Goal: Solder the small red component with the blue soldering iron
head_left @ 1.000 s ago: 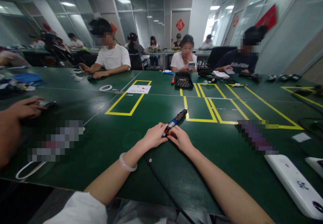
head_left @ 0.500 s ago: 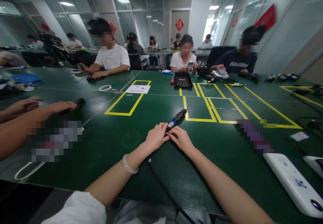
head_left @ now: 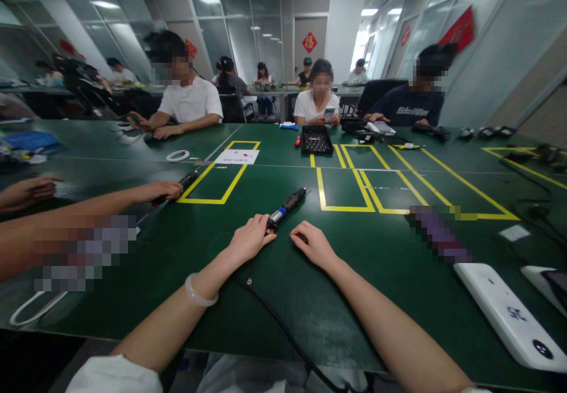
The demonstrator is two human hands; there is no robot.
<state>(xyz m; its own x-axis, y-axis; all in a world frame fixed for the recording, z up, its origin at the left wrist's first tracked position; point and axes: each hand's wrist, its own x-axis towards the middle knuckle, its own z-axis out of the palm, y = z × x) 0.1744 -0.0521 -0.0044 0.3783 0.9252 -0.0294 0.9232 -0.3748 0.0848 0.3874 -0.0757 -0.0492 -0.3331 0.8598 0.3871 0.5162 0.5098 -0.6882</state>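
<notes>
An electric screwdriver [head_left: 286,210] with a blue band, dark front and thin bit lies slanted on the green table, its bit pointing away to the right. My left hand [head_left: 252,234] is wrapped over its rear end; a small orange-red spot shows by the fingertips. A black cable [head_left: 277,322] runs toward the table's front edge, partly under my left forearm. Just right of the screwdriver, apart from it, my right hand [head_left: 314,244] rests on the table with fingers curled in. Whatever its fingertips may hold is hidden.
A co-worker's hand [head_left: 163,192] at left grips another dark screwdriver [head_left: 188,180]. Ahead lie a black tray [head_left: 316,150] and a white sheet [head_left: 237,156] among yellow tape outlines. A white device [head_left: 505,310] stands at right. Several people sit opposite.
My left hand has moved left with the screwdriver, and my right hand has come off it. The co-worker's hand at left has moved right with its tool. The view has shifted slightly.
</notes>
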